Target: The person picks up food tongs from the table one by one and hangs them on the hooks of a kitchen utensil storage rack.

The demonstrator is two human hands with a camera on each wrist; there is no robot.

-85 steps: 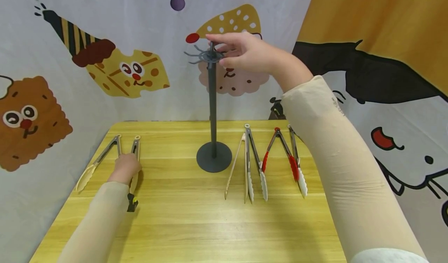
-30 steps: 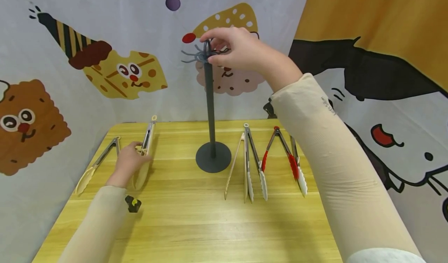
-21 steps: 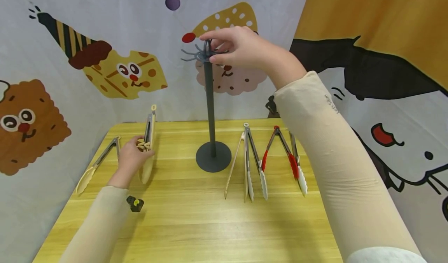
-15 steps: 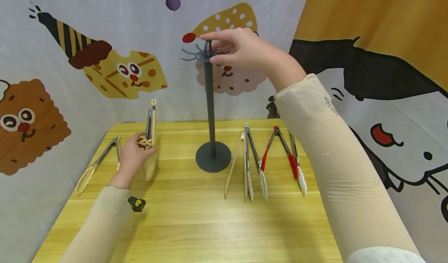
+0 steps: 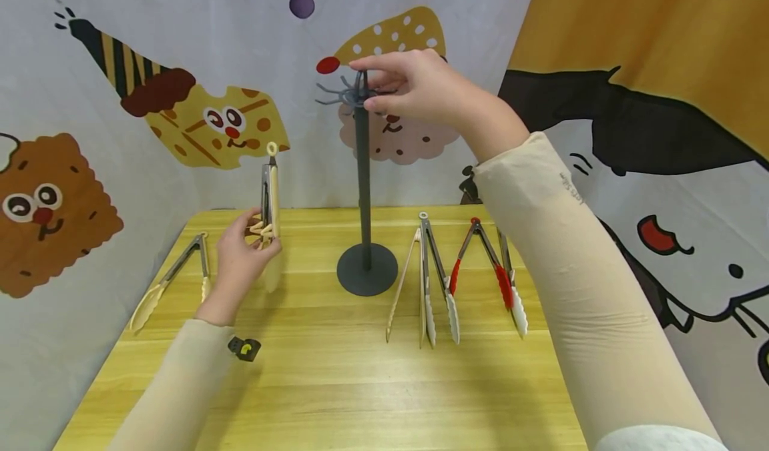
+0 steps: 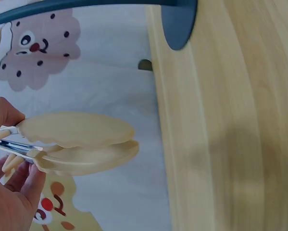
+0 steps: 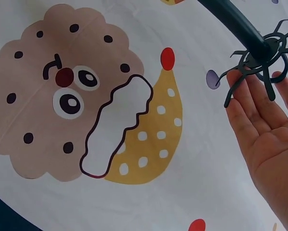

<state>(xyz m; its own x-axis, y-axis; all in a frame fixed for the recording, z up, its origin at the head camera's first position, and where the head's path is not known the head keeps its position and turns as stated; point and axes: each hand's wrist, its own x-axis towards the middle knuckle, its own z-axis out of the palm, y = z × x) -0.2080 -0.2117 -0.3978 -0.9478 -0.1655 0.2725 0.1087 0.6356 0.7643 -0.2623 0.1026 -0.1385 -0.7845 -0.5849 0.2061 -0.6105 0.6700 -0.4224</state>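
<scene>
My left hand (image 5: 240, 261) grips cream-tipped metal tongs (image 5: 270, 187), held upright above the table with the ring end up. In the left wrist view the tongs' two cream heads (image 6: 76, 130) lie nearly together, pinched between thumb and fingers of the hand (image 6: 11, 197). At the centre stands a dark grey rack (image 5: 363, 177) with a round base and hooks (image 5: 333, 96) on top. My right hand (image 5: 426, 91) is at the rack's top, thumb and fingers around its top loop. From the right wrist view, the fingers of that hand (image 7: 269, 130) lie against the hooked ring (image 7: 259, 57).
Another pair of cream tongs (image 5: 174, 274) lies at the table's left. Right of the rack lie several tongs with cream or white tips (image 5: 453, 317) and a red-tipped pair (image 5: 503, 287). A printed cloth (image 5: 240, 11) hangs behind the wooden table (image 5: 336, 384).
The left hand has picked up the cream tongs from the table, raising them and moving them right towards the rack. The right hand has shifted slightly at the rack's top.
</scene>
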